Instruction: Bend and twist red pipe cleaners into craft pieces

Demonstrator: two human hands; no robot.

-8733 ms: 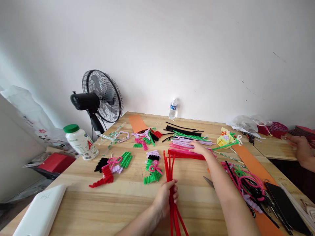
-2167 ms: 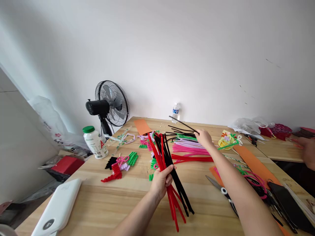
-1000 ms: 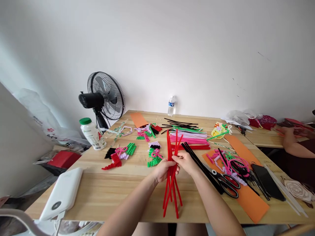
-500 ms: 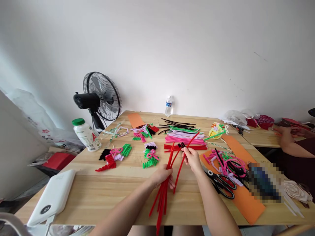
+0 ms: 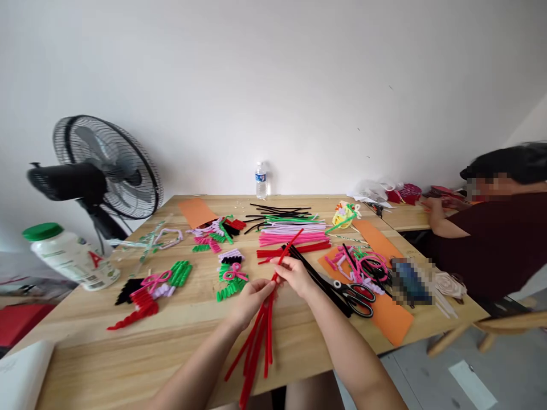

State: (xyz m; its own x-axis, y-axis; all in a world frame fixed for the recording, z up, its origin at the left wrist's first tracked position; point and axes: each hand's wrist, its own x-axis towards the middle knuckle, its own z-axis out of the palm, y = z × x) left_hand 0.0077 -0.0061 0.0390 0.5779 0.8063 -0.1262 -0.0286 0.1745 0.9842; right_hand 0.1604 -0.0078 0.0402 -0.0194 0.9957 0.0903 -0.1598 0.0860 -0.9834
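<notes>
A loose bunch of red pipe cleaners (image 5: 256, 341) fans down past the table's front edge from between my hands. My left hand (image 5: 255, 295) is closed on the bunch near its upper part. Right beside it, my right hand (image 5: 294, 275) pinches the red stems just above, and one tip sticks up beyond the fingers. Black pipe cleaners (image 5: 318, 279) lie in a bundle on the table, partly behind my right forearm. Black-handled scissors (image 5: 352, 296) rest against that bundle. Further back are a row of red pipe cleaners (image 5: 314, 248) and a pink row (image 5: 290, 237).
Coiled pipe-cleaner pieces (image 5: 233, 276) lie left of my hands. A fan (image 5: 109, 171), a green-capped bottle (image 5: 72, 259) and a white power bank (image 5: 25, 373) stand or lie leftward. Orange sheets (image 5: 395, 324) are at right. Another person (image 5: 491, 245) works at the adjoining table.
My view has swung right, showing more of the other person. My right hand has come down to my left, and the single red stem that hung apart is now with the bunch.
</notes>
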